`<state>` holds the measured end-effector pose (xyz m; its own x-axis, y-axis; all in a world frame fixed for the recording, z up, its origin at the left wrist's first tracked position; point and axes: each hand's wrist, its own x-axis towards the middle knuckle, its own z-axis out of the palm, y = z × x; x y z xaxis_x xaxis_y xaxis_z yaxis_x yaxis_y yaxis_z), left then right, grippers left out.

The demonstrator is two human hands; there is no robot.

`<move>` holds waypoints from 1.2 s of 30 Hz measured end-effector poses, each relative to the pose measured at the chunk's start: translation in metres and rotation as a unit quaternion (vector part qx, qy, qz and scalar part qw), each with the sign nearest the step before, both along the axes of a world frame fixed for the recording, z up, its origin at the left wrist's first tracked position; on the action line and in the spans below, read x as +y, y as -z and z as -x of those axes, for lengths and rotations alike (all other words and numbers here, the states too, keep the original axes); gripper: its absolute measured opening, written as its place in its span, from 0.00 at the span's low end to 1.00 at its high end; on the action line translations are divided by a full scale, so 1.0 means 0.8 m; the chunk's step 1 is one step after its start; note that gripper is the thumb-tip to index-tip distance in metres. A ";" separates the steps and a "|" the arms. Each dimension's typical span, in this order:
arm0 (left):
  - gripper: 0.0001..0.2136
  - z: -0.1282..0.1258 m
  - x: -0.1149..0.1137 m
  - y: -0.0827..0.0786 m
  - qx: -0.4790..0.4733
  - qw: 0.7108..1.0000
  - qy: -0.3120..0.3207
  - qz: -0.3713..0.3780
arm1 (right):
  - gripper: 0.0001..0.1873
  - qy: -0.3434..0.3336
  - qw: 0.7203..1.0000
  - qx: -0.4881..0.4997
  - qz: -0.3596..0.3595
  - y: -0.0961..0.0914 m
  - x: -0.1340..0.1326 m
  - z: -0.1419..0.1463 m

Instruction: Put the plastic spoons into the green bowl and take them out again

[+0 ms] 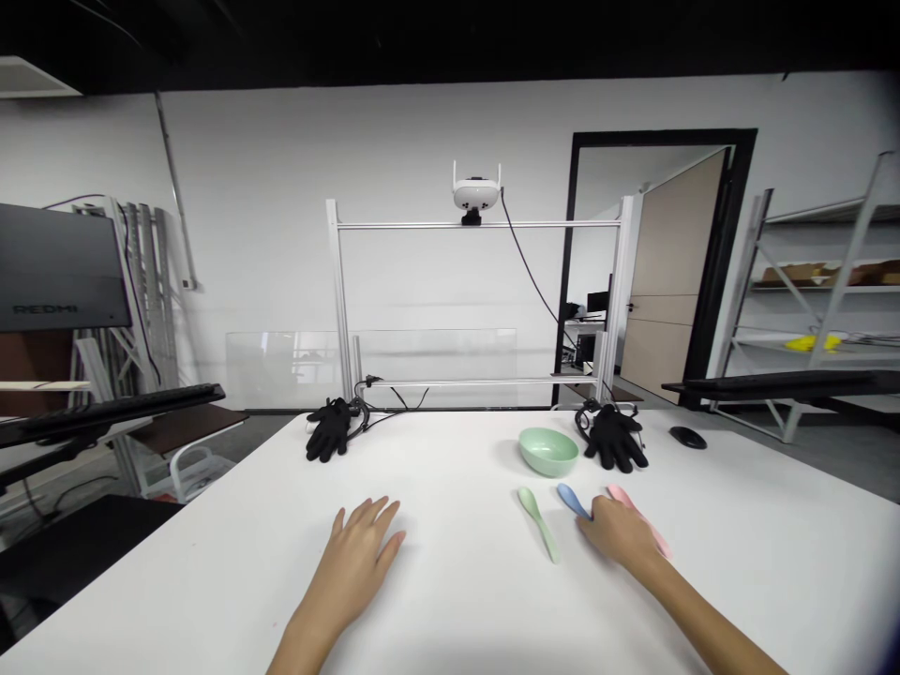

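Observation:
My left hand [360,551] lies flat on the white table [450,600], fingers stretched out and holding nothing. My right hand [619,532] rests over the handle of a blue spoon [571,499], its fingers curled round it. A green spoon [538,521] lies just left of that hand, and a pink spoon [643,521] runs along its right side, partly hidden. A pale green bowl [548,451] stands behind the spoons.
Two black gloves with cables lie at the back of the table, one on the left [329,429] and one on the right [616,438]. A metal frame [478,225] carrying a white camera stands behind. A black mouse [687,437] sits far right.

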<state>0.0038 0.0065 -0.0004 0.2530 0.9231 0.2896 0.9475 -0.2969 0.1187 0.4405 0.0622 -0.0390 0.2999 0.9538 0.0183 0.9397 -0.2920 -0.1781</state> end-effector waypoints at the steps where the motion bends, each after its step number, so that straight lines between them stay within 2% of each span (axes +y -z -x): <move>1: 0.24 0.000 0.000 -0.001 0.001 1.000 0.000 0.001 | 0.17 0.001 1.000 0.001 0.001 -0.003 -0.002 0.001; 6: 0.25 -0.001 0.000 -0.004 0.006 1.000 -0.003 0.006 | 0.20 0.003 1.000 0.001 -0.009 -0.020 -0.015 0.005; 10: 0.25 0.000 0.002 -0.005 0.006 1.000 -0.002 0.002 | 0.25 -0.012 0.999 0.000 -0.051 -0.035 -0.021 0.006; 18: 0.24 -0.001 0.004 -0.009 0.015 1.000 -0.006 -0.001 | 0.31 -0.105 0.983 -0.012 -0.151 -0.055 -0.024 0.009; 21: 0.24 0.000 0.006 -0.008 0.016 1.000 -0.009 0.004 | 0.35 -0.118 0.980 -0.007 -0.161 -0.053 -0.026 0.009; 26: 0.24 0.001 0.009 -0.005 0.015 1.000 -0.012 0.009 | 0.40 -0.101 0.986 -0.005 -0.135 -0.038 -0.032 0.006; 36: 0.25 -0.001 0.007 -0.005 0.013 1.000 -0.009 0.013 | 0.41 -0.094 0.985 -0.019 -0.145 -0.018 -0.033 -0.007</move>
<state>0.0043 0.0124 0.0034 0.2438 0.9345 0.2594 0.9555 -0.2772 0.1004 0.4459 0.0356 -0.0243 0.1128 0.9453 0.3062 0.9798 -0.0545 -0.1927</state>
